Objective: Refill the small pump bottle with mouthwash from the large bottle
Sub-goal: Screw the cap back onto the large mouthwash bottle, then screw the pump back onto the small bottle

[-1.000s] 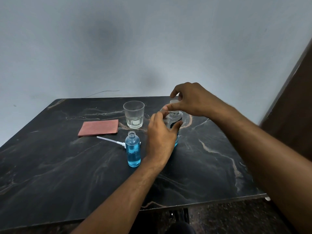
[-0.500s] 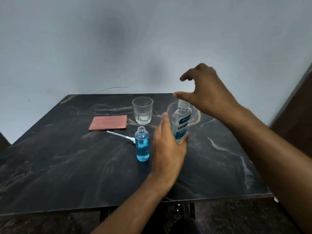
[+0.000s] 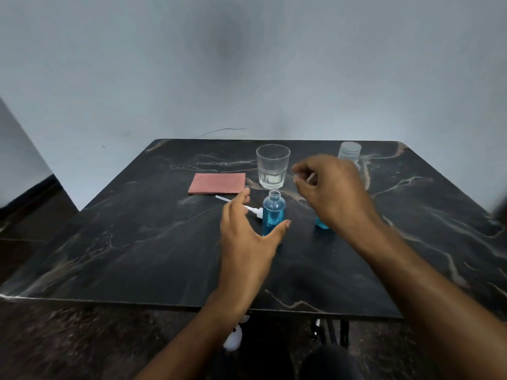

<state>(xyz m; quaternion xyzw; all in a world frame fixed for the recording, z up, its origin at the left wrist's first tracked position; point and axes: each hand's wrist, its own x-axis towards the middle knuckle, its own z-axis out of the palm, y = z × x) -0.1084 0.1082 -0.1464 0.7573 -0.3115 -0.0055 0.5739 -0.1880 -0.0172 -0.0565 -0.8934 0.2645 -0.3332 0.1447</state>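
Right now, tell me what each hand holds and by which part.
Left hand holds nothing, open beside the small pump bottle. Right hand curls in front of the large bottle; a grip cannot be told.

No legible text, brand, number or sign on any surface. Large clear plastic bottle of blue liquid (image 3: 321, 222): label side hidden behind right hand (image 3: 333, 192) (only blue base visible), so nothing readable there. Small clear pump bottle with blue liquid (image 3: 273, 214): plain, no label visible. Ribbed translucent cap (image 3: 349, 151), clear faceted drinking glass (image 3: 272, 166), flat pink rectangular cloth (image 3: 217, 183), black marble-pattern table (image 3: 137, 242): all unmarked.
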